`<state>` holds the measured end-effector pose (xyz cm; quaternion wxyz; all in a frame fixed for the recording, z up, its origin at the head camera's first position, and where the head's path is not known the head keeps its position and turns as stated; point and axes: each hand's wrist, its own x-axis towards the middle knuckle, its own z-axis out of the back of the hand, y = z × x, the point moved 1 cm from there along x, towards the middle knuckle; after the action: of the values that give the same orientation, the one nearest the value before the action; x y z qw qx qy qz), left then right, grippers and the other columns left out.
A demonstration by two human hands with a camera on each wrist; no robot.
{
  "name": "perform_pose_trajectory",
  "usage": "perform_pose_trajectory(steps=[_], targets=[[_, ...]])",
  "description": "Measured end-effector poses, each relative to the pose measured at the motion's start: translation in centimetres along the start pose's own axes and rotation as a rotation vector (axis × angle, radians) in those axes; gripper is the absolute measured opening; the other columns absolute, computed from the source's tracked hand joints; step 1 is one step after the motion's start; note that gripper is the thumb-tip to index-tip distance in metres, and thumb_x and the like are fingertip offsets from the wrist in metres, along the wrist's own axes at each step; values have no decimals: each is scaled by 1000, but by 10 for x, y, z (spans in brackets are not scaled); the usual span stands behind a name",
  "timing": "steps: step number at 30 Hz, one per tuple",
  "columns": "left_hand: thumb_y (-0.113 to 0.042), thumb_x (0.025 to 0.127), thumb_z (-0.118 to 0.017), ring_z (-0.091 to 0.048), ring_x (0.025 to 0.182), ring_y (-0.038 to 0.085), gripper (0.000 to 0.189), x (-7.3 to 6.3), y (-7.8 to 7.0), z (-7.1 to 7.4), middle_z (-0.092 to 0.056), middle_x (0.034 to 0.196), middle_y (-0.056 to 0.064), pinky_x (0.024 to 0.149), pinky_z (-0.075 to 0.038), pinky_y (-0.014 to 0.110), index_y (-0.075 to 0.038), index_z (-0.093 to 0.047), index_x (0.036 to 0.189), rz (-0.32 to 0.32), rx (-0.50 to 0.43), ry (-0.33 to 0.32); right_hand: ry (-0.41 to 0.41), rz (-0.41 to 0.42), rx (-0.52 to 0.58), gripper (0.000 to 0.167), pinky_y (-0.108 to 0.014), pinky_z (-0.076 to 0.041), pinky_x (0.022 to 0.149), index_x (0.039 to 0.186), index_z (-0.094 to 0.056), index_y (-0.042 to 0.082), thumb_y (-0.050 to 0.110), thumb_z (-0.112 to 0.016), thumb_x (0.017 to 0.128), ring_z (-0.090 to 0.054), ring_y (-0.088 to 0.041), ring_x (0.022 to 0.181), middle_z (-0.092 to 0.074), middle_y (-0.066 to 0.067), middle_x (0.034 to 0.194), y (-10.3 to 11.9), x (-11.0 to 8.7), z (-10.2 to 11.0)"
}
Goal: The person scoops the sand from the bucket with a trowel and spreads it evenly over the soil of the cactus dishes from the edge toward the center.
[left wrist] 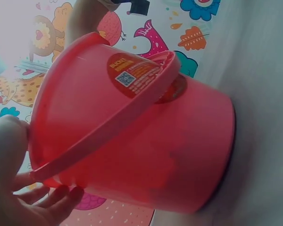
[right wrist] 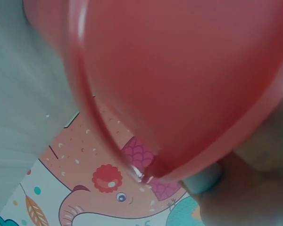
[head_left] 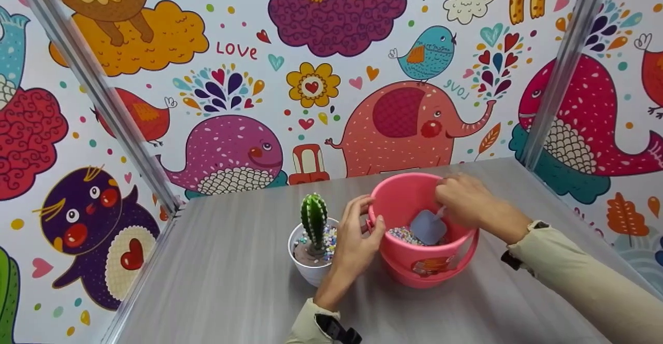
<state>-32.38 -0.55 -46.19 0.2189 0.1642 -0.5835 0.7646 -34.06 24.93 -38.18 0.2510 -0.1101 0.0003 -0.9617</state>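
Note:
A pink bucket (head_left: 414,261) stands on the table with small multicoloured pebbles (head_left: 404,235) in it. Its rim is held at the left by my left hand (head_left: 357,240), thumb near the rim's edge and fingers round the outer wall, as the left wrist view also shows. At the right side of the opening, my right hand (head_left: 463,199) grips the handle of a blue-grey toy shovel (head_left: 429,227), whose blade lies inside over the pebbles. The shovel handle's end (right wrist: 205,181) pokes out of that hand in the right wrist view. The fingers there are mostly hidden.
A white pot (head_left: 311,271) with a green cactus (head_left: 314,219) and coloured pebbles stands left of the bucket, close to my left wrist. The bucket's handle (left wrist: 113,122) hangs down at its front. Cartoon-printed walls (head_left: 238,142) with metal posts enclose the grey table (head_left: 222,271).

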Motion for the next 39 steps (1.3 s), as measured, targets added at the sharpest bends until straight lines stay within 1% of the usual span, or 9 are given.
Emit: perform_pose_trajectory(steps=[4,10,13,17,22,27,30,34,39], targets=[[-21,99,-73,-69,130,31,53,-1,2,0,-63,144,14,96,-65,39,-6,-58,147,40,-30,-8,43,-25,-46,21,-41,-60,70,96,-86,7,13,-95,79,-68,-27,81,-80,-12,90,8,2,0],[-26,100,-74,-68,132,32,55,-2,3,0,-63,144,15,99,-64,39,-8,-55,149,71,-51,15,76,-33,-167,32,-49,-60,86,103,-86,7,16,-98,75,-70,-33,99,-82,-13,100,16,3,-5],[-26,101,-73,-67,132,34,55,-2,3,0,-64,144,16,100,-63,39,-8,-55,150,72,-65,24,69,-28,-204,35,-49,-60,90,104,-86,9,18,-100,73,-69,-34,105,-82,-12,106,17,1,-7],[-25,101,-72,-67,133,36,55,-2,3,1,-65,144,18,101,-63,38,-7,-54,150,72,-85,29,25,-4,-233,37,-46,-62,88,105,-87,9,22,-101,73,-71,-32,100,-83,-11,103,16,1,-10],[-24,101,-72,-67,134,36,55,-1,3,1,-65,145,19,101,-62,36,-7,-54,150,80,-98,35,5,10,-225,36,-45,-63,85,104,-87,8,23,-101,74,-75,-30,91,-83,-10,95,14,3,-12],[-22,101,-72,-67,133,34,55,0,5,1,-66,144,18,100,-63,35,-7,-54,150,68,-101,39,23,24,-217,26,-49,-60,84,95,-85,5,18,-98,76,-73,-30,88,-81,-11,89,12,5,-13],[-21,101,-72,-68,132,35,54,1,5,1,-66,143,19,98,-64,34,-6,-54,149,59,-108,42,35,34,-185,20,-51,-59,87,92,-85,6,16,-96,78,-71,-30,89,-81,-10,89,11,5,-14],[-22,101,-72,-68,132,34,54,1,5,1,-66,143,18,99,-63,34,-6,-54,149,59,-109,43,85,52,-137,17,-51,-59,91,93,-86,10,17,-94,79,-69,-26,88,-81,-7,90,8,5,-13],[-25,102,-72,-67,134,32,54,-1,4,2,-66,144,16,100,-63,34,-8,-54,150,79,-103,49,154,77,-35,17,-44,-64,80,96,-87,15,15,-93,80,-70,-21,84,-83,-4,94,2,5,-12]])
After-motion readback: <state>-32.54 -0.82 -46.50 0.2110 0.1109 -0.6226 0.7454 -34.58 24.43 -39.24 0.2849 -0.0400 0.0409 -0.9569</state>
